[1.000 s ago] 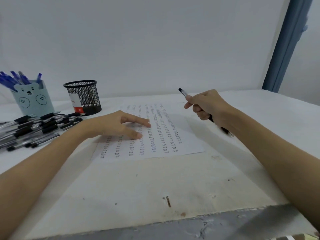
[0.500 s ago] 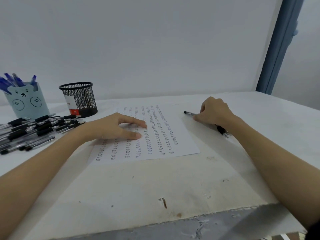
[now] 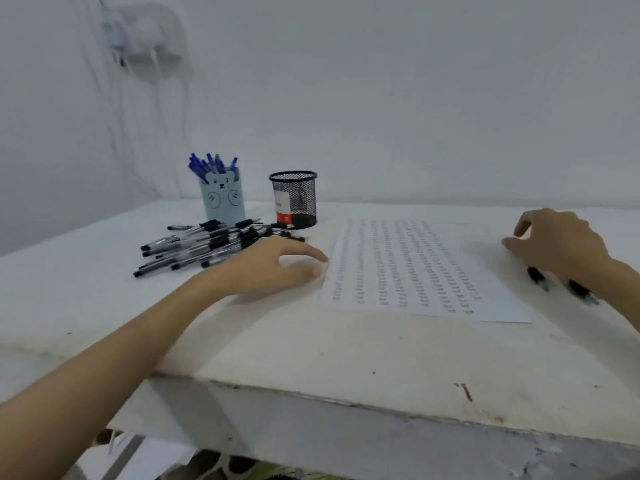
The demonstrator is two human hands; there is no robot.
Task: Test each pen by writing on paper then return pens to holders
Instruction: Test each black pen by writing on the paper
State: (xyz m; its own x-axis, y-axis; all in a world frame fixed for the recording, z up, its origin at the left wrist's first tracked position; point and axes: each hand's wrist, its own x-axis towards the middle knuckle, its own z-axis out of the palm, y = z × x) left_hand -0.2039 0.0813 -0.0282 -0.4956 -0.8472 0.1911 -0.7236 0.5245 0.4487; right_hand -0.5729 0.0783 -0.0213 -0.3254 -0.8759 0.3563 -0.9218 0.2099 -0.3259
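Left hand lies flat on the table, fingers straight and relaxed, fingertips just touching the left edge of the paper. It holds nothing. Just behind that hand, toward the table's back left corner, lies the heap of black pens. Behind the heap stand the bear holder, stuffed with blue pens, and the black mesh holder. Over by the paper's right edge, the right hand hovers palm down, fingers loosely bent; whether it grips anything I cannot tell. Two dark pen ends poke out on the near side of that hand, resting on the table.
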